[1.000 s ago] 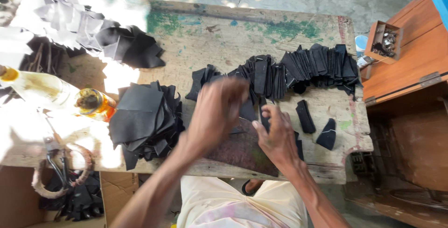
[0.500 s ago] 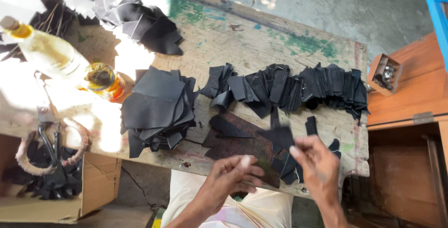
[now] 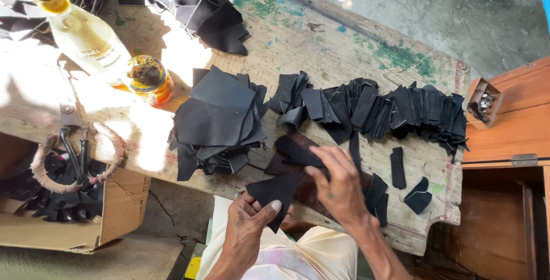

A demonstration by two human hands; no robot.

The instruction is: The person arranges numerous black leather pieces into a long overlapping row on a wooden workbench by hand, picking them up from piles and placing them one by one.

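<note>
Leather, by the look of it: thin black piece (image 3: 276, 194) pinched in left hand (image 3: 247, 229), thumb on top, fingers under, at the piece's near edge. It juts out from the hand twd the bench (image 3: 321, 45) and holds its shape w/o drooping, so prob. light, flexible but w/ some body; matte face, not slippery. Best grip is that flat pinch near an edge or corner; no squeeze needed.

Right hand (image 3: 338, 185), just beside the left, lies palm down w/ fingers curled on another black piece (image 3: 295, 151) over a dark brown slab (image 3: 301, 188); pressing, not lifting, as far as I can judge.

Beyond left hand: stack (image 3: 220, 119) of bigger cut pieces. Beyond right: row of small strips (image 3: 389, 111). Far left of the hands: bottle (image 3: 80, 34), jar (image 3: 150, 78), shears (image 3: 74, 154) at the bench edge.
</note>
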